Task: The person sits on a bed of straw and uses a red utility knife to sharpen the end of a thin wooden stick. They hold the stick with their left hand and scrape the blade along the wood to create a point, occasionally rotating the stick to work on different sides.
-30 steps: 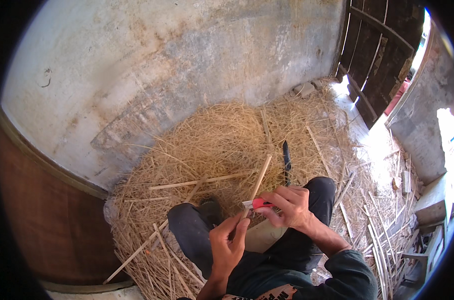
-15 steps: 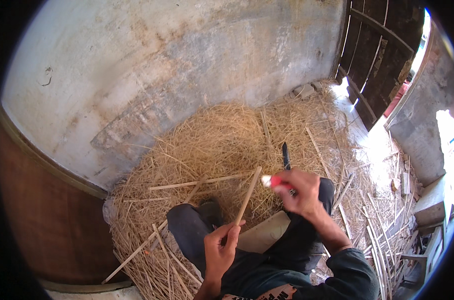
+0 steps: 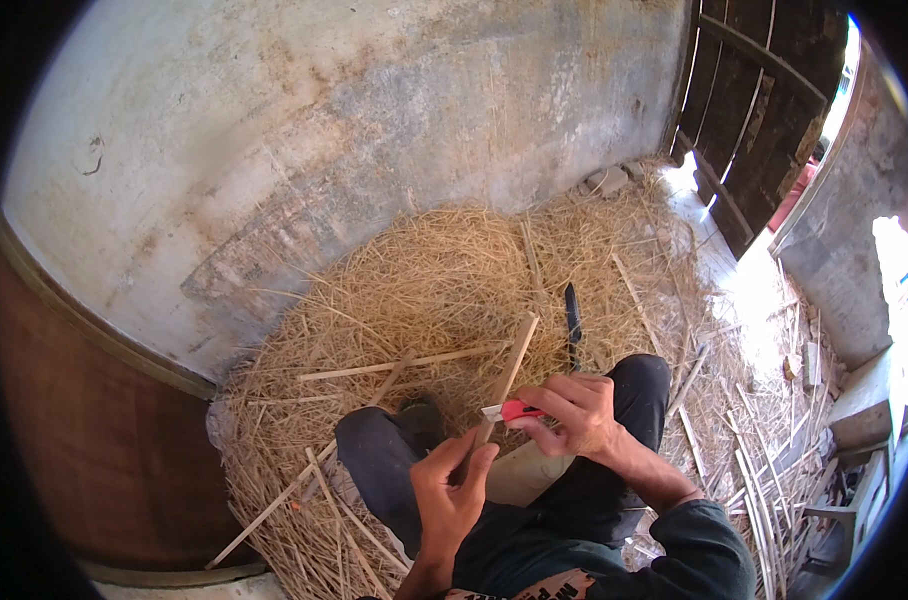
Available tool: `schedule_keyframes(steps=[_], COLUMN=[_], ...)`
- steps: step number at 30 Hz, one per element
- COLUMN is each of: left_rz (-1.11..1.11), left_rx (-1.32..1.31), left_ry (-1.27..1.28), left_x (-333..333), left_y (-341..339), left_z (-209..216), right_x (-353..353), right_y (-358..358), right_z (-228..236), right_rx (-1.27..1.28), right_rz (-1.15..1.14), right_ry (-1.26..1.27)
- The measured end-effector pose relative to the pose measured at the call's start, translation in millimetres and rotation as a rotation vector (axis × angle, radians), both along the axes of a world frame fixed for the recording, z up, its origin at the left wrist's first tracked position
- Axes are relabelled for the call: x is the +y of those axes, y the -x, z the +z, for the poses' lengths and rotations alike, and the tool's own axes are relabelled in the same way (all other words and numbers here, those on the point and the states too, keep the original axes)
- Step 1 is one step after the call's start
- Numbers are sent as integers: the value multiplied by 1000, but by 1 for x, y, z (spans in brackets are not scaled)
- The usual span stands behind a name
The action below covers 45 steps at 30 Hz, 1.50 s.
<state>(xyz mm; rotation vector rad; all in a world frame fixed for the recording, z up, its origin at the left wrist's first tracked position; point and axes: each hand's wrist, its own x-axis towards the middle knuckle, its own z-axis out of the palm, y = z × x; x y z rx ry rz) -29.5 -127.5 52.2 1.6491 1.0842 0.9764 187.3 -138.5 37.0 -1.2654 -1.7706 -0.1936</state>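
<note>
My left hand (image 3: 450, 490) is closed round the lower end of a pale wooden stick (image 3: 515, 358), which tilts up and to the right over my lap. In my right hand (image 3: 578, 415) is a red utility knife (image 3: 520, 409), its short silver blade pointing left. The blade lies across the stick just above my left fingers and seems to touch it. Beyond my right hand a dark, long-bladed tool (image 3: 573, 315) rests on the shavings.
Thin shavings (image 3: 424, 265) are heaped before my knees against a stained wall (image 3: 374, 130). Loose strips (image 3: 404, 363) lie on the left, more strips (image 3: 759, 505) on the right. A brown panel (image 3: 104, 430) stands at left, a dark plank door (image 3: 764, 100) at far right.
My right hand has brought the knife down and left onto the stick. The stick has shifted slightly up and to the right, with my left hand still holding it.
</note>
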Motion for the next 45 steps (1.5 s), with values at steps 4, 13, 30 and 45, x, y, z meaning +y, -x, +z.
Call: schedule_keyframes(steps=[4,13,30,45], left_rz=[-22,-204,-345,-89], left_rx=[49,-159,-107,42], left_ry=[9,440,422,22], left_x=[-7,-1,10,11], left_y=[7,26,3,-13], left_z=[-8,-13,-14,-10], right_x=[11,26,14,-3], right_y=[-27,-68,-16,-9], right_z=[2,12,5,-11], right_rx=[105,473,1024,19], right_rz=[-188,-307,197,-55], right_ry=[-40,223,516,81])
